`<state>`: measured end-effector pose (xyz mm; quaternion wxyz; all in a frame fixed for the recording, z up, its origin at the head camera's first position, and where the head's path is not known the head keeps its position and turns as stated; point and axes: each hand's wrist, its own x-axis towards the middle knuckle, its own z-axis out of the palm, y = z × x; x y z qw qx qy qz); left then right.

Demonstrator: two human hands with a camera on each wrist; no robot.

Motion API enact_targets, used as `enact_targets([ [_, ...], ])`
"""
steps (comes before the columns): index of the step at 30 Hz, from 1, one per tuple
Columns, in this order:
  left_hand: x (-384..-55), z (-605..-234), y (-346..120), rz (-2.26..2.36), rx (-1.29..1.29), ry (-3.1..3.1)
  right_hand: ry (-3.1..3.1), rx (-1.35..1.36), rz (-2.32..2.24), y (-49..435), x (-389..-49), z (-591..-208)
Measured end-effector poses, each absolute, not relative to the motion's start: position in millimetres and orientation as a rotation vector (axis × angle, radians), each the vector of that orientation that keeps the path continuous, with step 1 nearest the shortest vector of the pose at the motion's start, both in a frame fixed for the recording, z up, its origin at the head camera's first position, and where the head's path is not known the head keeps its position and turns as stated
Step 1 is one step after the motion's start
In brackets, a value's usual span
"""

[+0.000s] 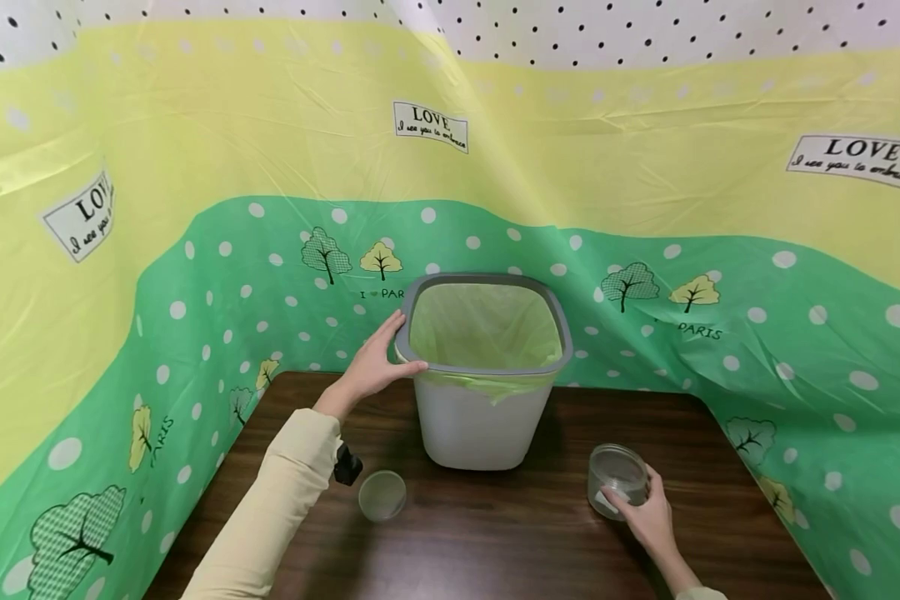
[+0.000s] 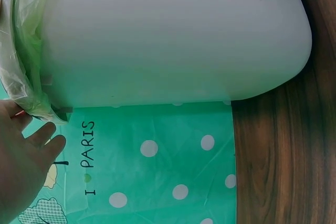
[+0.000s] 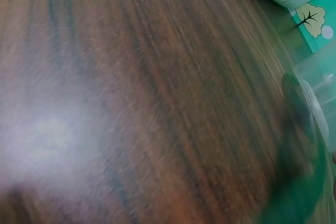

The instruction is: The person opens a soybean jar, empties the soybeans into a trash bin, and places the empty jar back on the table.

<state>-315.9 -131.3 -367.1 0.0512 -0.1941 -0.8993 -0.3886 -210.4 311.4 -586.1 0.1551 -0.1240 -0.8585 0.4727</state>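
My left hand (image 1: 375, 367) rests on the left front corner of the grey rim of a trash bin (image 1: 472, 425), its thumb along the front and its fingers straight along the side. In the left wrist view, two fingertips (image 2: 47, 140) stand apart beside the rim. A pale green bag (image 1: 487, 325) lines the bin and folds over the rim. My right hand (image 1: 651, 517) grips a clear round jar (image 1: 617, 471) at the right of the table, with something small and white showing at its lower front. Only part of the jar (image 3: 320, 98) appears in the right wrist view.
A clear round lid-like disc (image 1: 382, 496) lies on the dark wooden table (image 1: 465, 542), left of the bin. A black wrist camera (image 1: 347, 465) sits below my left wrist. Patterned green and yellow cloth (image 1: 270, 150) hangs close around the table's back and sides.
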Motion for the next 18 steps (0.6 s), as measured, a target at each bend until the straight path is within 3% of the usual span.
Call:
enact_targets([
  [18,-317.3,-367.5,-131.9,-1.165,-0.586,-2.739,-2.480,-0.393,1.304,317.9,-199.7,-593.9],
])
